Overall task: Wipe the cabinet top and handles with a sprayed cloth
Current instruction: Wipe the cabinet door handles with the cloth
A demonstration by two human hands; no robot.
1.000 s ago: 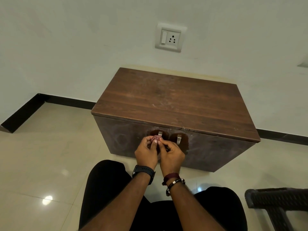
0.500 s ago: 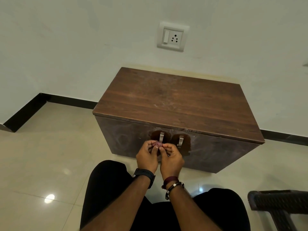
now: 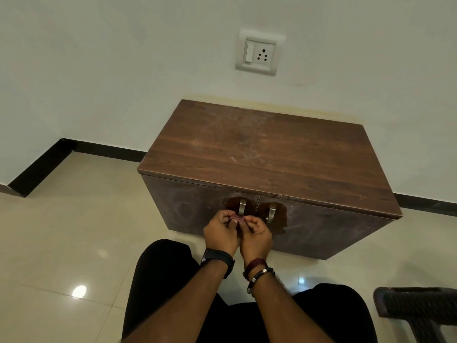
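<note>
A low brown wooden cabinet (image 3: 269, 154) stands against the wall, its top dull with faint smears. Two metal handles sit at the middle of its doors: the left handle (image 3: 242, 206) and the right handle (image 3: 271, 212), each ringed by a darker wet patch. My left hand (image 3: 220, 233) and my right hand (image 3: 256, 235) are side by side just below the left handle. Together they pinch a small bunched reddish cloth (image 3: 237, 219) between their fingertips. Most of the cloth is hidden by my fingers.
A white switch and socket plate (image 3: 259, 54) is on the wall above the cabinet. A dark woven chair (image 3: 418, 308) juts in at the lower right. My knees in black trousers (image 3: 160, 273) are close to the cabinet front. Glossy beige floor tiles (image 3: 74, 231) spread to the left.
Both hands have dropped slightly with the cloth, from level with the left handle to just under it. The view has tilted a little, nothing else moved.
</note>
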